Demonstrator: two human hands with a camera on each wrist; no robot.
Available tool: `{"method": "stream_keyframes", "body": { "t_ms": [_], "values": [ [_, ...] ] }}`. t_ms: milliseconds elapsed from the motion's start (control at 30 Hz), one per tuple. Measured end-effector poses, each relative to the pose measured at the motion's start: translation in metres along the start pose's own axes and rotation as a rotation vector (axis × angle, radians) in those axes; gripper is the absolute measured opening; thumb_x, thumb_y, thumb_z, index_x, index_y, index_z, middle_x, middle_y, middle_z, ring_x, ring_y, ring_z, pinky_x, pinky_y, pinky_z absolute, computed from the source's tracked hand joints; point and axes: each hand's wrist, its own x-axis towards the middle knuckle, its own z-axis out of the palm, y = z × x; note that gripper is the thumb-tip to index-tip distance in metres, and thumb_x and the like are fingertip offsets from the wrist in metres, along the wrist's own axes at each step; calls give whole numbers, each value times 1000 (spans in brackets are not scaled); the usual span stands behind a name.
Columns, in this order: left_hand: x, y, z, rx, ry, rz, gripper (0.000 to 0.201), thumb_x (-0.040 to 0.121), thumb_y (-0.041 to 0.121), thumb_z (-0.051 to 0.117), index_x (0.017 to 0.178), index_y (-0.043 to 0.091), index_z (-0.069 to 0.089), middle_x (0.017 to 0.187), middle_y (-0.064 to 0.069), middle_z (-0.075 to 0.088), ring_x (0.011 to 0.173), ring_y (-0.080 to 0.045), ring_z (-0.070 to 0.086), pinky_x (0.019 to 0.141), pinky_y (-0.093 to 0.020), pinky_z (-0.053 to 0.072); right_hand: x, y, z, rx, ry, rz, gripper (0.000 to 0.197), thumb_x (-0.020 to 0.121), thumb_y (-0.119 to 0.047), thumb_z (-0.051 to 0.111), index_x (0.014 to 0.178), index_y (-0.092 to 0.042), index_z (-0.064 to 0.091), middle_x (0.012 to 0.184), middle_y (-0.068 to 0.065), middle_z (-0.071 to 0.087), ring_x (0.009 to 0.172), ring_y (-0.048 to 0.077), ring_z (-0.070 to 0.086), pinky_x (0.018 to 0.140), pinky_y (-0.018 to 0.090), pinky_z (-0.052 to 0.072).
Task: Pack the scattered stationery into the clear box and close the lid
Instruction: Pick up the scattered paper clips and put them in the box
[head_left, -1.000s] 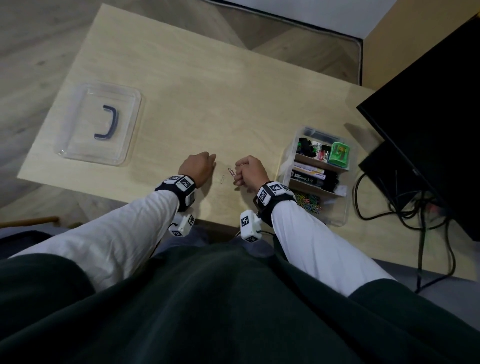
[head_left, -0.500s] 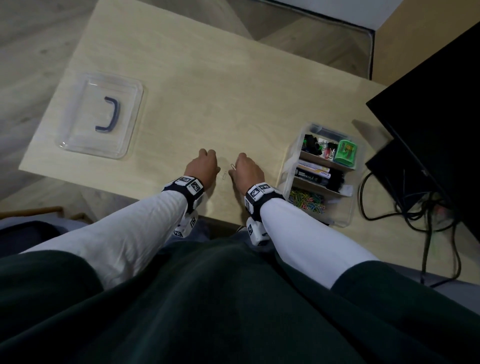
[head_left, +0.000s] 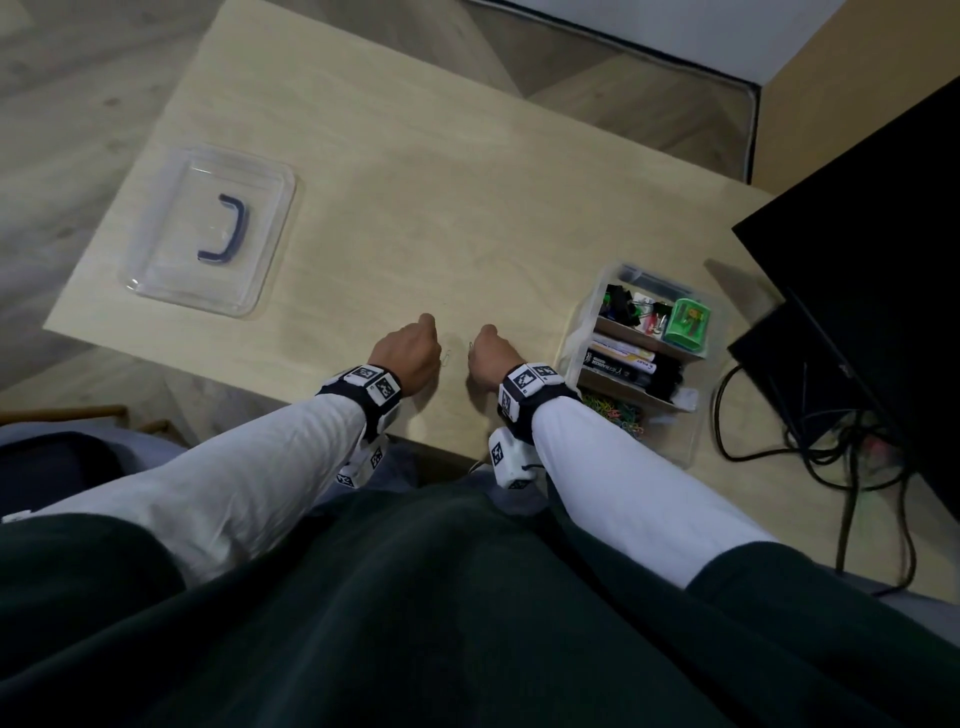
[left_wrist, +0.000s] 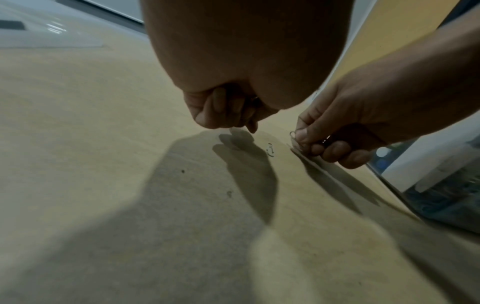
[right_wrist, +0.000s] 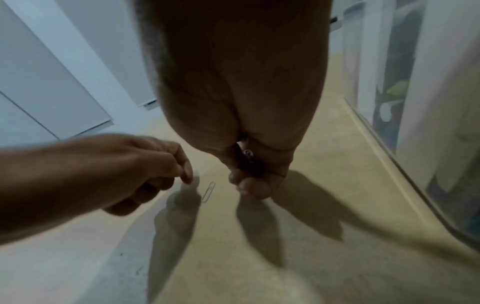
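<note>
The clear box (head_left: 575, 347) stands at the right, holding black clips, a green sharpener, markers and coloured paper clips. Its clear lid (head_left: 171, 265) with a blue handle lies apart at the far left. Between my hands one silver paper clip (head_left: 445, 358) (right_wrist: 209, 191) (left_wrist: 270, 150) lies loose on the table. My right hand (head_left: 491, 353) pinches another paper clip (left_wrist: 292, 134) between thumb and forefinger, with more metal glinting in its palm (right_wrist: 248, 153). My left hand (head_left: 410, 351) is curled, its fingertips (right_wrist: 187, 178) just left of the loose clip. A small metal glint (left_wrist: 255, 98) shows inside its fingers.
A black monitor (head_left: 857, 249) and its stand fill the right side, with tangled cables (head_left: 831, 447) beside the box. The table's near edge (head_left: 441, 449) runs just under my wrists. My dark lap fills the bottom of the head view.
Both hands have drawn closer together around the loose clip. My right hand turned back-up while keeping its pinched clip, and my left fingertips came down next to the clip on the table.
</note>
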Motion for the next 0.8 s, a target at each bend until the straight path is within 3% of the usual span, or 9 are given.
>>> {"method": "stream_keyframes", "body": {
  "t_ms": [67,133,300,367,467,633,800],
  "values": [
    [0,7,4,10,-1,-33,26,97,32,46,103,6,43,95,-16,61,81,-39,59,66,-40,41,-4,3,-6,5,13,10,40,99,-2,41,136,10,30,129,28,55,119,40,55,82,38,39],
    [-1,12,9,46,3,-37,31,94,36,54,104,8,44,98,-15,61,84,-38,60,67,-40,43,-8,4,-10,21,43,13,39,99,-3,44,136,7,34,128,26,55,118,40,56,86,38,43],
    [1,28,14,88,-5,-53,21,97,22,52,106,5,45,102,-19,62,88,-40,59,68,-40,41,-12,6,-18,181,61,31,46,88,5,58,127,0,35,116,22,60,104,38,63,76,38,50],
    [0,31,14,101,-5,-64,21,98,20,49,108,2,45,104,-21,61,91,-41,59,67,-39,38,-16,6,-20,318,82,11,38,87,9,53,118,-4,37,107,20,60,86,36,67,74,46,60],
    [-1,32,15,84,14,-89,21,97,18,49,108,1,44,104,-23,61,92,-43,59,67,-40,38,-25,7,-25,495,112,-37,27,90,10,42,110,-7,42,97,20,57,63,30,64,65,51,61],
    [-1,37,15,44,97,-160,15,95,12,50,106,2,46,103,-22,60,88,-42,59,68,-42,42,-38,10,-41,663,123,-91,25,91,10,40,106,-7,50,110,28,59,55,24,60,62,44,62],
    [1,38,17,12,80,-188,15,96,12,47,106,1,46,106,-24,60,91,-41,59,69,-40,40,-52,17,-59,703,109,-170,23,90,9,40,103,-7,52,106,25,59,51,23,62,70,51,61]
  ]
}}
